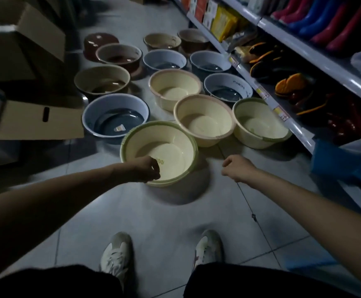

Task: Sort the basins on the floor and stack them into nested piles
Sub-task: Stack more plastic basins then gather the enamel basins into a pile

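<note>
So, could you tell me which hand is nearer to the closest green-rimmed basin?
Left. The left hand holds the green-rimmed basin by its near rim; the right hand hovers apart to its right.

— What lies on the pale tiled floor [175, 211]?
— Nearest, cream round plastic basins [204, 123]; 4 grey-blue basins [115, 119]; brown basins [119, 57] toward the far edge; a brown cardboard box [35, 123] at the left edge.
</note>
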